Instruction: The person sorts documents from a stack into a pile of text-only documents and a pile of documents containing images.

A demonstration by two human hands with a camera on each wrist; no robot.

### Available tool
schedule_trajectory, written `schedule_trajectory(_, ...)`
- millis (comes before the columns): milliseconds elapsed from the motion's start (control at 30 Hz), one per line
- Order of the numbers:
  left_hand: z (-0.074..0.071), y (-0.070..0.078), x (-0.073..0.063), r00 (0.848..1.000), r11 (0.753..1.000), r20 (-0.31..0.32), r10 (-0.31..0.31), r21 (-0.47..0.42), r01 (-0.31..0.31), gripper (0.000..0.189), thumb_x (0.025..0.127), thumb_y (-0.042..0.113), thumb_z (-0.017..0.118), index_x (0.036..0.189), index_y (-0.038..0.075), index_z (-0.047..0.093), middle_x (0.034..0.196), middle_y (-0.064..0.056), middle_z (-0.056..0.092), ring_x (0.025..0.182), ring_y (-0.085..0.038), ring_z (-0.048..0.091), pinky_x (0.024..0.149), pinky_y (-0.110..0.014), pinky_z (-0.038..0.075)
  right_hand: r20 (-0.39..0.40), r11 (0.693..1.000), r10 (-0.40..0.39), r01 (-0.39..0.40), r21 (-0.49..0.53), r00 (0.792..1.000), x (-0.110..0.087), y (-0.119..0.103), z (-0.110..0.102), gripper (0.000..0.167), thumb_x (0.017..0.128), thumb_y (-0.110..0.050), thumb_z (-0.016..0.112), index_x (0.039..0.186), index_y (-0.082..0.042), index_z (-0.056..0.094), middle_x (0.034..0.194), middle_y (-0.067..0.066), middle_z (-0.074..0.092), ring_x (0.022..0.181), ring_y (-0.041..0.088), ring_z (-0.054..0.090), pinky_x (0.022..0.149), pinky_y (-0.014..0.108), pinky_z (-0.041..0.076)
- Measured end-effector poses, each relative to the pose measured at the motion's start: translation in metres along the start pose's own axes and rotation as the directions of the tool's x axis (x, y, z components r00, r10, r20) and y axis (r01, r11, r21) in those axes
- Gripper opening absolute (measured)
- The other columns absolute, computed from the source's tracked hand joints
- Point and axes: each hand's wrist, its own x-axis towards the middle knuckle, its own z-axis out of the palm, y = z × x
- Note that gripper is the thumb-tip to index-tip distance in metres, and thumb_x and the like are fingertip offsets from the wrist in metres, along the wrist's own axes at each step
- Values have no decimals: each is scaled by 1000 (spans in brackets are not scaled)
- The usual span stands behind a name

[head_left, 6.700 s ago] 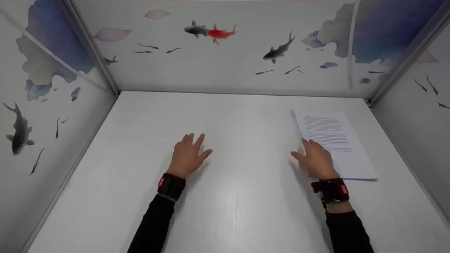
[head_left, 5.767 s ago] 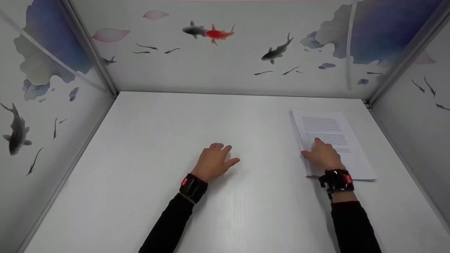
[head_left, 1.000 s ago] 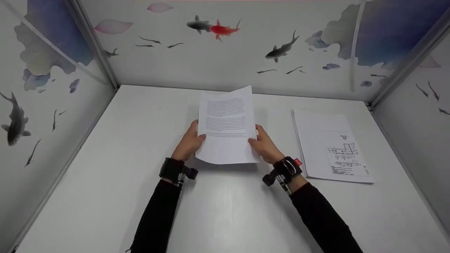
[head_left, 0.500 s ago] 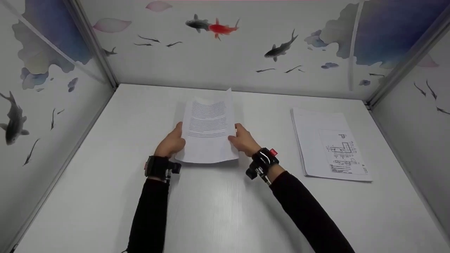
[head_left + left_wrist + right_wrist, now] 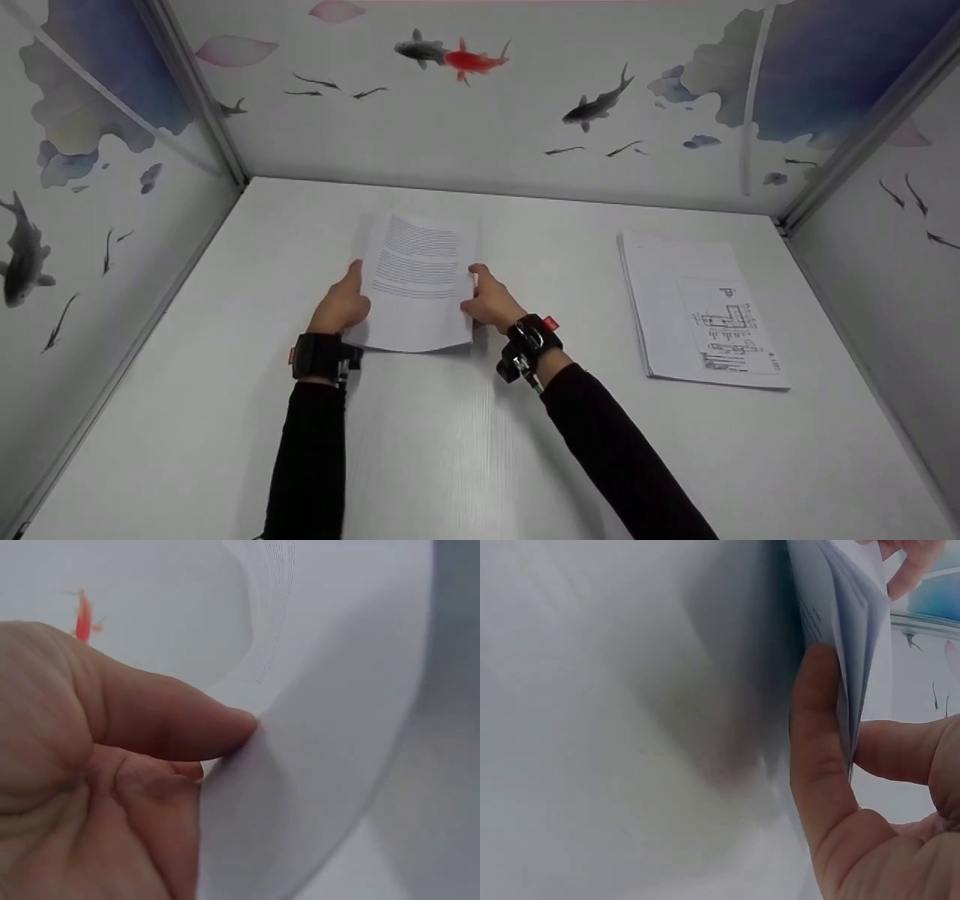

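Both hands hold a few sheets of printed paper (image 5: 416, 277) a little above the table, left of its middle. My left hand (image 5: 339, 304) pinches the left edge, its thumb (image 5: 202, 724) lying on the printed side in the left wrist view. At the opposite edge, my right hand (image 5: 495, 300) pinches the sheets between thumb and fingers. The right wrist view shows several layers of the sheets (image 5: 847, 630) gripped there, slightly fanned. To the right lies a paper stack (image 5: 667, 300), whose top sheet bears a line drawing; neither hand touches it.
The white table (image 5: 465, 465) runs back to a panel (image 5: 525, 165) printed with fish. Side panels close it in at left (image 5: 112, 315) and right (image 5: 885, 285). Both wrists wear black camera straps (image 5: 319, 356).
Several seconds ago the right hand was over the stack; some sheets have since been taken off it. Over the last second both hands have carried them left and lower.
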Motion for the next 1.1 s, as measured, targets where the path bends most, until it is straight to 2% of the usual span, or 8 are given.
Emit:
schedule_trajectory(67, -1, -3, 0, 1000, 1000, -11, -5, 1, 5, 72, 82, -6, 31, 142, 8, -5, 145, -17, 10, 116, -30, 33, 91, -45, 34, -2, 999, -13, 13, -37, 1000, 1, 0, 4, 61, 79, 1, 56, 133, -7, 31, 109, 17, 51, 91, 22, 52, 67, 30, 47)
schedule_trajectory(233, -3, -12, 0, 998, 999, -58, -33, -5, 33, 70, 83, -6, 32, 142, 7, -3, 144, -19, 13, 116, -30, 34, 95, -45, 30, 13, 985, -82, 83, -150, 997, 1, -1, 12, 57, 78, 0, 57, 131, 0, 37, 122, 17, 47, 107, 22, 46, 87, 34, 40)
schedule_trajectory(400, -4, -16, 0, 992, 1000, -122, -10, 17, 13, 67, 81, -8, 33, 142, 4, 7, 142, -19, 21, 126, -30, 27, 101, -44, 23, 67, 929, -170, 182, -321, 983, 2, 0, 18, 59, 75, 1, 60, 130, 3, 38, 125, 18, 46, 112, 22, 44, 95, 36, 34)
schedule_trajectory(467, -4, -16, -1, 990, 999, -140, 11, 45, -5, 64, 80, -8, 34, 140, 0, 14, 139, -22, 25, 127, -33, 25, 101, -44, 22, 74, 910, -172, 187, -369, 982, 2, 0, 20, 59, 75, -1, 61, 130, 3, 39, 125, 20, 44, 113, 24, 43, 95, 37, 33)
schedule_trajectory(600, -4, -15, -2, 988, 993, -149, 37, 113, -20, 54, 79, -8, 37, 132, -8, 31, 130, -28, 37, 120, -37, 34, 97, -47, 28, 58, 898, -141, 153, -413, 988, 1, 1, 21, 63, 77, -4, 61, 133, 4, 35, 132, 23, 34, 122, 29, 34, 100, 38, 27)
schedule_trajectory(767, -5, -12, -3, 990, 988, -128, 52, 153, -32, 40, 79, -7, 39, 118, -12, 46, 116, -29, 47, 104, -34, 45, 89, -47, 36, 40, 903, -130, 135, -408, 991, 1, 0, 22, 63, 77, -4, 61, 133, 6, 33, 134, 23, 31, 124, 30, 32, 101, 36, 26)
schedule_trajectory(900, -4, -9, -3, 991, 989, -131, 41, 147, -21, 33, 80, -6, 39, 110, -12, 52, 106, -26, 52, 88, -29, 47, 79, -44, 41, 37, 902, -177, 177, -394, 984, 2, 2, 22, 57, 75, -2, 62, 128, 7, 41, 131, 23, 36, 120, 29, 37, 98, 36, 30)
schedule_trajectory(1100, -5, -8, -5, 992, 989, -123, -15, 143, 33, 17, 80, -5, 39, 86, -7, 55, 72, -10, 45, 64, -23, 41, 50, -30, 35, 50, 877, -254, 251, -410, 966, 3, 5, 19, 24, 74, -3, 65, 96, 3, 58, 106, 15, 52, 94, 22, 50, 83, 34, 42)
